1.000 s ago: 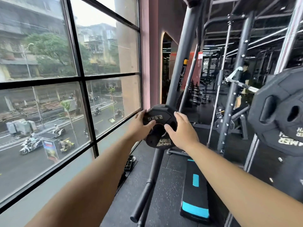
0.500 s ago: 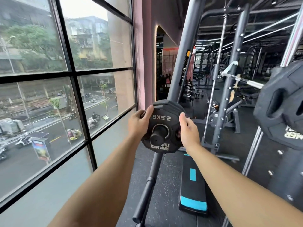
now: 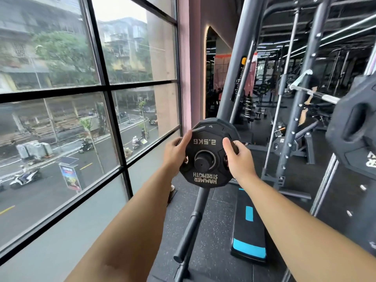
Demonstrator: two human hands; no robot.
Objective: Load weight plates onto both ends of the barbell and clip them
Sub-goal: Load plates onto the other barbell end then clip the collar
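Two hands are working one small plate here: our left hand (image 3: 176,153) is gripping its left rim, thumb lying across the face, and our right hand (image 3: 238,157) is gripping the right rim, fingers curling behind. The 2.5 kg plate (image 3: 203,141) is sitting straight ahead of us, face toward us, lettering upside down, with the black end of a storage peg (image 3: 204,163) showing in its centre hole. That peg is pointing out from the slanted rack post (image 3: 238,64) toward us, so we're judging the bore axis is running near-to-far. The pull needs to be coming straight back along it, and tilting is risking a bind. How much peg is inside the hole we cannot tell.

Now the part that matters: the barbell (image 3: 323,98) is lying off to the right and a little higher, chrome shaft running away to the far left, with a big plate (image 3: 354,127) already on its near end. So we're looking at a swing rightward, our right hand leading as the nearer one, and the bore turning to meet the sleeve, which we are not seeing from here.
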